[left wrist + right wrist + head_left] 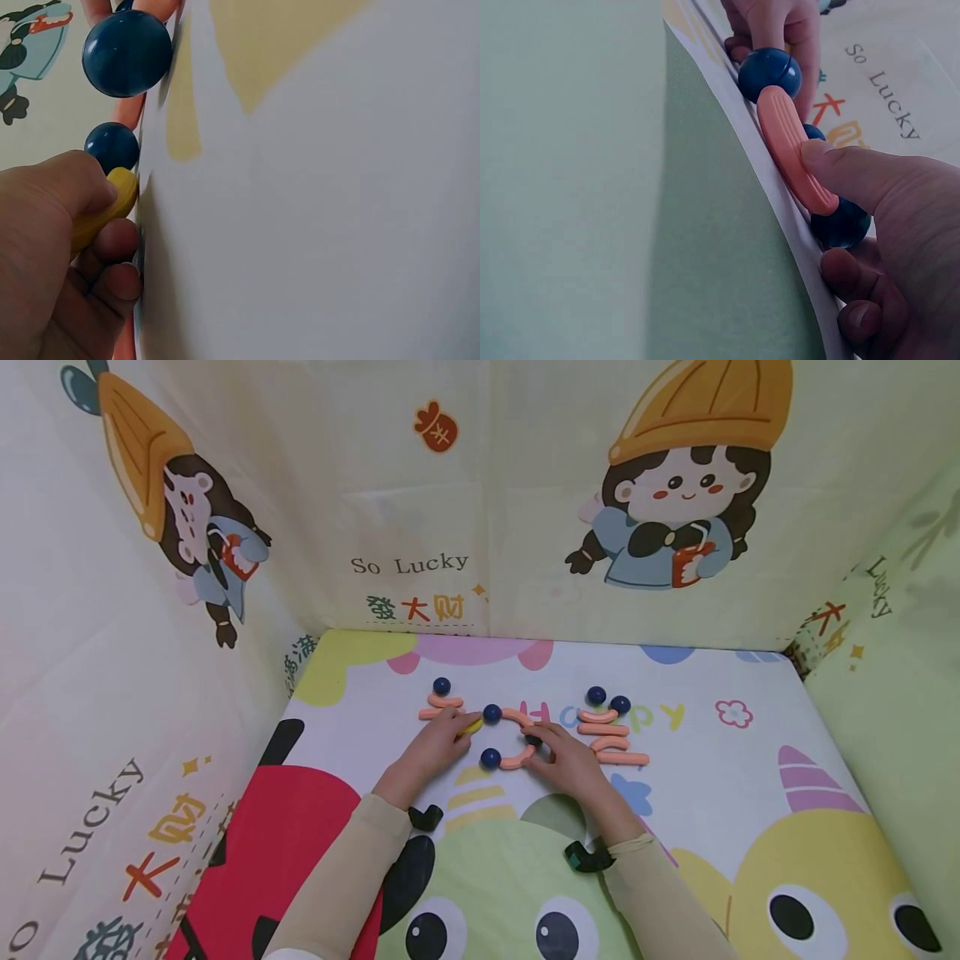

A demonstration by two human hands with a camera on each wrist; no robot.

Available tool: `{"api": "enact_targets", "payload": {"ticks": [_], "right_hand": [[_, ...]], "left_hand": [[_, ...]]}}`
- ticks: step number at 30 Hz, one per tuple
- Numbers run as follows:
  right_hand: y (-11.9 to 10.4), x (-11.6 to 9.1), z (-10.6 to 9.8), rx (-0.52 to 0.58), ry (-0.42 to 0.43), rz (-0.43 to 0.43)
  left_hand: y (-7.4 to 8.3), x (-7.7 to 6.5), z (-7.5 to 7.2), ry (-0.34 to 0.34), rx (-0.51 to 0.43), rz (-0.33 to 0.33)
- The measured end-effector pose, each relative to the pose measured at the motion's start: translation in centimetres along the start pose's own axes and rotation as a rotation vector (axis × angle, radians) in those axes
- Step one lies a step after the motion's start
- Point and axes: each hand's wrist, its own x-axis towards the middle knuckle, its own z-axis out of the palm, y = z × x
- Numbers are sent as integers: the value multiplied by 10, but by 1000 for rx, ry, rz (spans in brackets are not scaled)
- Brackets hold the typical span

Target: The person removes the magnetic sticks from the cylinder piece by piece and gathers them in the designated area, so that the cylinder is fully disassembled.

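My left hand pinches a yellow magnetic stick between thumb and fingers, its tip right at a dark blue ball. From that ball a curved pink stick arcs round to another ball, partly covered by my right fingers. A second curved pink stick, ribbed along its side, runs on to a blue ball nearer me. My right hand grips this arc at its right side, thumb on the ribbed stick and curled fingers by the ball at its end.
Right of the arc lie several pink sticks, straight and curved, with two blue balls behind them. Beyond my left hand are more pink sticks and one ball. Printed cloth walls enclose the tabletop's back and sides.
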Motion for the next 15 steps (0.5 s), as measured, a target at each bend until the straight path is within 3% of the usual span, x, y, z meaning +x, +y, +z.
{"api": "enact_targets", "payload": {"ticks": [7,15], "right_hand": [[1,0,0,10,-10,3],[1,0,0,5,-9,4]], "left_hand": [[-2,-3,1,82,-118,-5],[-10,-9,1,150,-209,-57]]}}
